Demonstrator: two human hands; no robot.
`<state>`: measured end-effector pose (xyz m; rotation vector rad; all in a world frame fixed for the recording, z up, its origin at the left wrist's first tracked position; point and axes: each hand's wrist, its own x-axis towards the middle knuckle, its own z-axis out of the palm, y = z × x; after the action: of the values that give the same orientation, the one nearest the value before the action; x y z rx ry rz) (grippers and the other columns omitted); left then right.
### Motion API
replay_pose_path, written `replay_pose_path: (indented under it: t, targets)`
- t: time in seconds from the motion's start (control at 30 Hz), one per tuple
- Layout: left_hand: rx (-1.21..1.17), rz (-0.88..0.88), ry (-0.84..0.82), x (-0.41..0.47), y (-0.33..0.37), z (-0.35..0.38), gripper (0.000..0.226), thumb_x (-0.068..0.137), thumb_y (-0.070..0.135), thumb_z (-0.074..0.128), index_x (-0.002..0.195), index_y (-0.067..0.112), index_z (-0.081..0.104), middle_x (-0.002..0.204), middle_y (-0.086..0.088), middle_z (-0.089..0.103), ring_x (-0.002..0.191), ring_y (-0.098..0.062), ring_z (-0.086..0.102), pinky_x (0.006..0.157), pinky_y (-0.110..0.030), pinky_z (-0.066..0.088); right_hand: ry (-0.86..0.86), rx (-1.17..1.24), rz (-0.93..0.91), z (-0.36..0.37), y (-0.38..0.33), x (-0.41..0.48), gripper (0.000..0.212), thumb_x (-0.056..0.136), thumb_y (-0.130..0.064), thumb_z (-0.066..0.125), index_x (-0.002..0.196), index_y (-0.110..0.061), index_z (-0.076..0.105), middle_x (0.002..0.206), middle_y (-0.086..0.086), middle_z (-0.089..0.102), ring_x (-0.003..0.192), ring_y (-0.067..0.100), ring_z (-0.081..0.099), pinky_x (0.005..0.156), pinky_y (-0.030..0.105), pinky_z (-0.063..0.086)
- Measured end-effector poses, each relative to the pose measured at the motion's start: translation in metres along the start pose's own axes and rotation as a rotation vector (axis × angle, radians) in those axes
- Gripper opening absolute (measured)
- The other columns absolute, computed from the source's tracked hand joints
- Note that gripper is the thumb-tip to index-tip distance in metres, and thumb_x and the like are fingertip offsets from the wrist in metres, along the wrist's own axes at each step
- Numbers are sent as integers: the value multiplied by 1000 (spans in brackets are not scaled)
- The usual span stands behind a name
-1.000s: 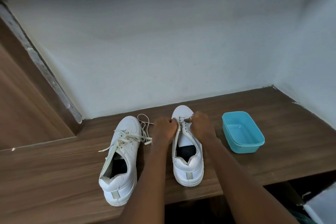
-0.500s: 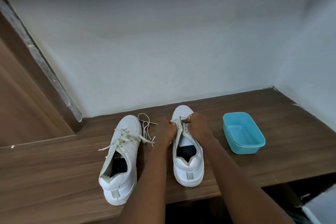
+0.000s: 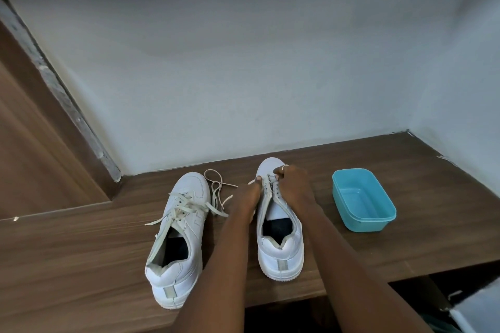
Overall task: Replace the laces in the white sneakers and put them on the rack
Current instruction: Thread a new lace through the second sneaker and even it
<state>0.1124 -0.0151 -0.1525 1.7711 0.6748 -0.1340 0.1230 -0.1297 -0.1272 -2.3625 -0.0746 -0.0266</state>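
Two white sneakers stand on a wooden shelf, toes toward the wall. The left sneaker point(image 3: 181, 235) is laced, its lace ends hanging loose. A loose lace point(image 3: 216, 189) lies coiled between the shoes. The right sneaker point(image 3: 280, 240) has its upper eyelets empty and its tongue showing. My left hand point(image 3: 247, 194) pinches a lace at the left side of its front eyelets. My right hand point(image 3: 293, 184) pinches the lace at the right side, over the toe. Both hands hide most of that lace.
A turquoise plastic tub point(image 3: 362, 199) sits to the right of the right sneaker. The wooden shelf point(image 3: 81, 265) ends at a white wall behind and on the right. A wooden panel point(image 3: 32, 149) rises at the left. The shelf's front edge lies just behind the heels.
Both hands have shifted slightly forward toward the toe of the right sneaker, the right hand furthest. The shoes and tub stay in place.
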Motion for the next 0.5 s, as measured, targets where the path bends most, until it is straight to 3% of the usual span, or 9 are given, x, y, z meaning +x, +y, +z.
replay_pose_path:
  t: [0.07,0.17,0.27,0.33,0.5]
  targets:
    - [-129,28,-53,-8,4,4,43,89,46,53,106,9,67,98,-8,69,93,-24,64,86,-35,52,14,30,2,0,-4,2,33,95,1,44,122,-4,62,127,13,60,118,21,56,96,22,40]
    - [-367,64,-20,-11,4,9,16,92,21,60,95,7,69,76,-4,63,69,-16,58,62,-22,47,33,77,10,1,-11,4,30,94,2,45,118,-2,64,124,14,61,116,21,56,94,20,38]
    - [-590,47,30,-15,5,11,5,85,8,67,85,4,70,65,-4,62,57,-14,55,54,-21,46,25,89,11,1,-14,5,29,94,0,46,116,0,65,123,16,62,117,24,56,97,24,39]
    - [-670,60,19,-13,7,9,16,84,3,66,69,8,66,58,-4,59,55,-16,52,49,-19,44,10,90,18,2,-14,4,29,94,-2,48,117,-2,65,124,14,62,117,22,55,96,23,38]
    - [-775,237,-42,-20,23,2,10,85,5,65,75,3,62,77,-13,59,73,-23,56,71,-31,50,-5,202,3,3,-18,3,26,94,-17,55,118,-13,65,119,2,65,112,17,59,86,20,42]
